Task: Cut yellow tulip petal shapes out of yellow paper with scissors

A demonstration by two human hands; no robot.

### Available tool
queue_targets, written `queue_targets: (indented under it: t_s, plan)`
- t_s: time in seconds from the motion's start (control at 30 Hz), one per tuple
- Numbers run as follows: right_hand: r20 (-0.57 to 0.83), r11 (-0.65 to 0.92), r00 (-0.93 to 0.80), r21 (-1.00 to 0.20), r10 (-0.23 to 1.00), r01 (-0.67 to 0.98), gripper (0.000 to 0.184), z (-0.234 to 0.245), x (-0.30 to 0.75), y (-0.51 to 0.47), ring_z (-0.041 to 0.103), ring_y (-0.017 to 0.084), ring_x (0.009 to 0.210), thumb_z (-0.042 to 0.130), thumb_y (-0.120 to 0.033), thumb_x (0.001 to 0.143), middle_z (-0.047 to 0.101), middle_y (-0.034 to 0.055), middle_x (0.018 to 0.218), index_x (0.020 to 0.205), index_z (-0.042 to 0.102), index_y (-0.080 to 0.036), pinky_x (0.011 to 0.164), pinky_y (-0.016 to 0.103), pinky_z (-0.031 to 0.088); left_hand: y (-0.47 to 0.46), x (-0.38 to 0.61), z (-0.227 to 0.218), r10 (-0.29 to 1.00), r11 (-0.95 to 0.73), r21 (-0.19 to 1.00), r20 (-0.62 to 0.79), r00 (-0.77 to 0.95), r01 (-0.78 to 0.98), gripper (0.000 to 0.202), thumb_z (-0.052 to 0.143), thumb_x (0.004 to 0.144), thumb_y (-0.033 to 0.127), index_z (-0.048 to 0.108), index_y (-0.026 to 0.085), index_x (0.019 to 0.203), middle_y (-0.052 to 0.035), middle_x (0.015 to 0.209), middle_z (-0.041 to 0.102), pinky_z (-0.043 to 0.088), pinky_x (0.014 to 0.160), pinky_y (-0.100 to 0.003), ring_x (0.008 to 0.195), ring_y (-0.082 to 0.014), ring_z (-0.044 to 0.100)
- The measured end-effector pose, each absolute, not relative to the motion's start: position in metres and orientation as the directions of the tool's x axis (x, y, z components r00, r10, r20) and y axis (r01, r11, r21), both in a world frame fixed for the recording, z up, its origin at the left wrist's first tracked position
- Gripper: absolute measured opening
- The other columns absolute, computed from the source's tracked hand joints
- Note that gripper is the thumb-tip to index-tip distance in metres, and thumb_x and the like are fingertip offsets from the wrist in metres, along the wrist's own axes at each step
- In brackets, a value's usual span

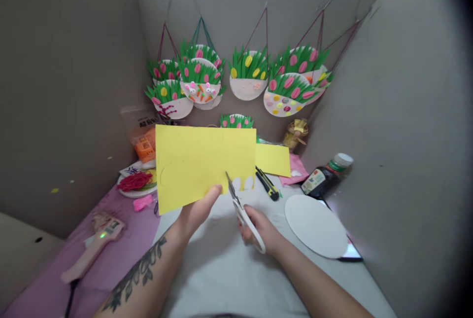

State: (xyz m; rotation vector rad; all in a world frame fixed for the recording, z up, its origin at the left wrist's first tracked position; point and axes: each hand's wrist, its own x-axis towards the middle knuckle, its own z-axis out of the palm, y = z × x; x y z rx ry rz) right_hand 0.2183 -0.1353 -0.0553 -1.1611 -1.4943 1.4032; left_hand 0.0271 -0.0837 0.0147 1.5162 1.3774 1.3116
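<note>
A large sheet of yellow paper (199, 160) is held up in front of me, with my left hand (201, 207) gripping its lower edge, thumb on the near face. Two oval gaps are cut into the sheet's lower right edge. My right hand (258, 229) grips a pair of scissors (246, 219) with white handles. Their blades point up and lie against the sheet just left of the gaps; whether they are cutting into it I cannot tell. Behind the scissors, a yellow and black utility knife (267, 183) rests on the table.
A white oval plate (316, 226) overlaps a phone (351, 253) at right, near a dark bottle (325, 176). Another yellow sheet (273, 159) lies behind. At left are a pink glue gun (94, 249) and red yarn (135, 181). Decorated paper-plate baskets (248, 84) hang on the back wall.
</note>
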Motion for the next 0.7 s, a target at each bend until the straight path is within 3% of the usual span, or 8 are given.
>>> queue_targets:
  t_s: [0.13,0.37,0.7]
  plan:
    - [-0.04,-0.011,-0.299,-0.995,0.954,0.1,0.045,-0.055,0.218,-0.135,0.043,0.008,0.049,0.072,-0.053,0.063,0.049,-0.0036,0.061,0.076,0.046,-0.018,0.045,0.02,0.037,-0.083,0.027,0.017,0.966,-0.227,0.929,0.254,-0.055,0.293,0.018,0.063,0.07,0.039,0.062,0.02,0.069,-0.0037,0.069,0.065,0.046,0.087,-0.035,0.08,-0.022,0.062]
    - [-0.033,0.002,-0.317,-0.994,0.948,0.109,0.053,-0.057,0.219,-0.136,0.041,0.007,0.049,0.067,-0.064,0.064,0.047,-0.0039,0.062,0.078,0.046,-0.018,0.045,0.02,0.037,-0.085,0.028,0.023,0.974,-0.21,0.938,0.225,-0.026,0.275,0.017,0.061,0.071,0.037,0.06,0.02,0.069,-0.0021,0.065,0.063,0.049,0.075,-0.033,0.064,-0.0177,0.057]
    - [-0.033,0.004,-0.336,-0.994,0.941,0.108,0.05,-0.059,0.221,-0.137,0.042,0.008,0.051,0.067,-0.061,0.067,0.047,-0.0035,0.064,0.08,0.047,-0.018,0.047,0.021,0.039,-0.086,0.026,0.027,0.976,-0.205,0.931,0.218,-0.009,0.301,0.018,0.061,0.073,0.035,0.057,0.021,0.063,-0.0019,0.061,0.061,0.047,0.082,-0.036,0.066,-0.0195,0.059]
